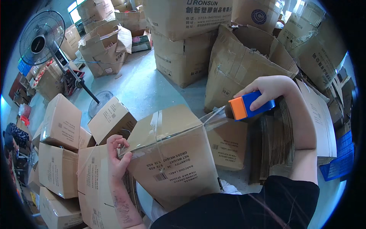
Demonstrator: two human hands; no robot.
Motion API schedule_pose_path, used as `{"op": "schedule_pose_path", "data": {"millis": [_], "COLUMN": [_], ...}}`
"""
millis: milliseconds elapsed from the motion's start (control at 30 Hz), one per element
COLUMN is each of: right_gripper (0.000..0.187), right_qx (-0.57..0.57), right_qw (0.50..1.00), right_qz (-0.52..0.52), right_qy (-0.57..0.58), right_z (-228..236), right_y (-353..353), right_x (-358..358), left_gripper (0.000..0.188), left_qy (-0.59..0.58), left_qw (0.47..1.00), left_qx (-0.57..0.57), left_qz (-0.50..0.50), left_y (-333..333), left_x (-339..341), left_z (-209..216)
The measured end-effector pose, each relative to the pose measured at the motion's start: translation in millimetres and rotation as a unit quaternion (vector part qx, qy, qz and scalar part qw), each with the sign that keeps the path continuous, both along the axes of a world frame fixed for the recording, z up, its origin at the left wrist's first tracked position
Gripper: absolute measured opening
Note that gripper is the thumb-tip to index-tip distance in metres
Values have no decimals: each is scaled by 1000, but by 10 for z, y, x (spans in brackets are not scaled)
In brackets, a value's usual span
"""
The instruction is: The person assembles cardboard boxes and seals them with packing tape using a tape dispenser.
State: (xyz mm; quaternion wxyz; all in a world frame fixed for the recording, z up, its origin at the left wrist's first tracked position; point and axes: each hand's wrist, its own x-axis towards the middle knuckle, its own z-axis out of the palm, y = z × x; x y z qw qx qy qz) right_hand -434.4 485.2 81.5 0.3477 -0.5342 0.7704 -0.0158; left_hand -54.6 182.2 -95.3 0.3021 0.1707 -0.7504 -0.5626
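A brown cardboard carton with printed text and a barcode stands tilted in front of me. Clear tape runs over its top and down onto the near side. At the carton's left top corner is my left hand, its fingers curled against the edge. My right hand grips an orange and blue tape dispenser to the right of the carton. From the dispenser a strip of clear tape stretches to the carton's right top edge.
Smaller cartons are piled at the left. A standing fan is at the far left. Flattened cardboard is stacked at the right, near a blue plastic basket. Large boxes stand at the back, one open box among them.
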Motion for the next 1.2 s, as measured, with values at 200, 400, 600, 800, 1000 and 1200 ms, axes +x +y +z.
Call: {"op": "schedule_pose_path", "data": {"millis": [200,400,600,800,1000,1200], "right_gripper": [67,66,63,57,40,55], "right_qx": [-16,-56,-30,-7,-55,-138], "right_qw": [999,995,985,973,950,924], "right_qz": [-30,-34,-16,27,-11,-63], "right_qy": [27,80,167,228,306,352], "right_z": [-33,-15,-447,-568,-946,-1519], "right_y": [6,141,-301,-734,-793,-839], "right_x": [58,195,425,765,1078,1150], "left_gripper": [56,55,54,54,56,56], "left_qy": [8,-22,69,98,90,97], "left_qw": [1000,999,997,992,993,991], "left_qx": [25,-38,33,71,56,77], "left_qz": [1,-2,12,37,45,45], "left_y": [33,-46,59,141,143,131], "left_x": [-33,-5,-118,-147,-127,-96], "left_z": [-6,-4,-113,-167,-237,-245]}}
